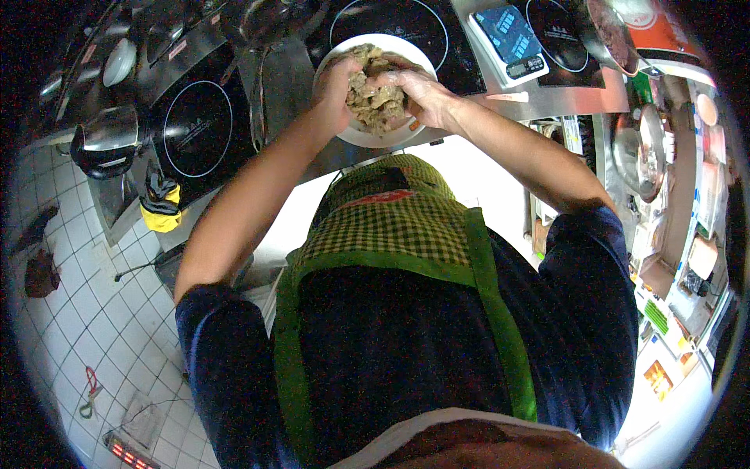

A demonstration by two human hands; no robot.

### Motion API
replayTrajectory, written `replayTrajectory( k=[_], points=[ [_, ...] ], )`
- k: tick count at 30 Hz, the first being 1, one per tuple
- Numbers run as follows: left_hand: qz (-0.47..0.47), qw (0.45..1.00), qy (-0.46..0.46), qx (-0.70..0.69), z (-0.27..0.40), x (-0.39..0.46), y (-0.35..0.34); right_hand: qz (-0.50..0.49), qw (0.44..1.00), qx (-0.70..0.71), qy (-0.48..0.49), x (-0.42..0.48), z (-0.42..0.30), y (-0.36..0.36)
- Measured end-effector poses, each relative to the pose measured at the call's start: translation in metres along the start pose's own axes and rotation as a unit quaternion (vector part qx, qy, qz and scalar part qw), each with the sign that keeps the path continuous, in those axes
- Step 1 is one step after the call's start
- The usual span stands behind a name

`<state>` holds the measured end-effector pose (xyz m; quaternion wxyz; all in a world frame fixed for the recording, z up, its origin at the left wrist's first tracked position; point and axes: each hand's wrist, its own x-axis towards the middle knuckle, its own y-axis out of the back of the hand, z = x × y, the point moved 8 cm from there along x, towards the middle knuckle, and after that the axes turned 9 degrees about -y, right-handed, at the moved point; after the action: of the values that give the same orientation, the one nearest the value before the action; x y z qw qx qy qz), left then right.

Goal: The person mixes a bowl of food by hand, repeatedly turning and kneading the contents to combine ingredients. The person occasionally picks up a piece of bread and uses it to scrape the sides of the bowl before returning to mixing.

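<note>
A round white bowl (404,138) holds a mound of glossy, pale brown pieces that look like marinated meat (379,101). My left hand (340,94) is in the bowl, pressed against the left side of the mound, its fingertips partly hidden by the food. From the right, my right hand (430,97) grips the mound, with fingers curled over its top and wet with coating. The pieces are held between both hands. Beneath the bowl lie the counter's metal front edge and part of a black induction hob (387,20).
Right of the bowl, a kitchen scale (508,44) bears a blue packet. A second hob (198,129), a kettle (109,138) and a yellow-and-black cloth or glove (161,202) are at left. A metal pan lid (649,153) stands at right, near crowded shelves.
</note>
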<state>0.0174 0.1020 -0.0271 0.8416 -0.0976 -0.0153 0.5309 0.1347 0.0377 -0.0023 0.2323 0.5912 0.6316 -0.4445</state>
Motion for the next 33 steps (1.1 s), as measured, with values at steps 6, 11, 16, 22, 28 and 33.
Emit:
replayTrajectory(
  k=[6, 11, 16, 22, 28, 33],
  points=[
    [0.055, 0.995, -0.063, 0.052, 0.028, -0.012, -0.017, -0.004, 0.960, -0.142, 0.242, 0.035, -0.008, 0.027],
    [0.029, 0.997, -0.051, 0.055, 0.029, -0.025, -0.016, 0.035, 0.899, -0.321, 0.295, 0.010, -0.020, 0.017],
    [0.065, 0.998, 0.010, 0.008, 0.025, -0.030, -0.014, -0.018, 0.925, -0.279, 0.258, 0.001, -0.018, 0.025],
    [0.078, 0.980, -0.041, 0.180, 0.009, -0.015, 0.006, 0.052, 0.977, -0.175, 0.113, -0.024, -0.034, 0.019],
    [-0.078, 0.996, 0.005, 0.043, -0.020, 0.008, 0.004, -0.036, 0.988, -0.101, -0.110, 0.026, -0.021, 0.004],
    [0.083, 0.927, 0.302, -0.205, 0.001, -0.003, -0.033, 0.010, 0.975, -0.125, -0.185, 0.043, -0.010, 0.013]
  ],
)
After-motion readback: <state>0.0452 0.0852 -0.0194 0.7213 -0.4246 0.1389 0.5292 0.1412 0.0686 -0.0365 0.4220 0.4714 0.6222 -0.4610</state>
